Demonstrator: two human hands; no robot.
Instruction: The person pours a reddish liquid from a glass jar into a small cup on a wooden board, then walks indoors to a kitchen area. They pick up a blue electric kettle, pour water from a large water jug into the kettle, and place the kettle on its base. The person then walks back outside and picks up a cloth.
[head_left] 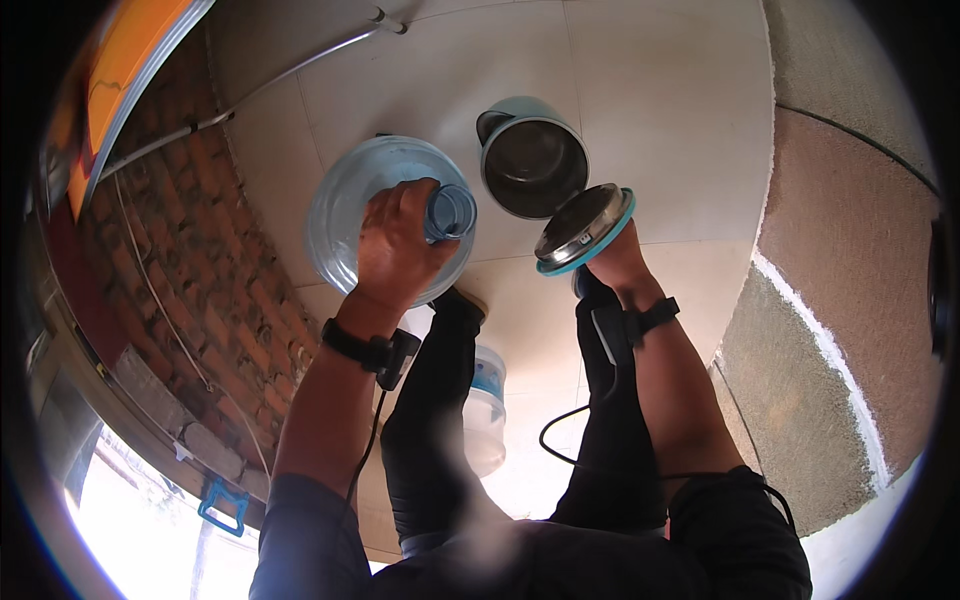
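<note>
- Left hand is curled round the neck of a blue water jug, knuckles up, over on the left
- Right hand has a teal-rimmed steel lid; fingers hidden behind it, so can't tell the exact grip
- Count: one jug, one lid, one open teal pot just farther off
- Tiny mark on the lid's side, unreadable

Jug in our left hand, kettle right of it, lid in our right hand, bottle between our legs, seemingly on floor
</note>
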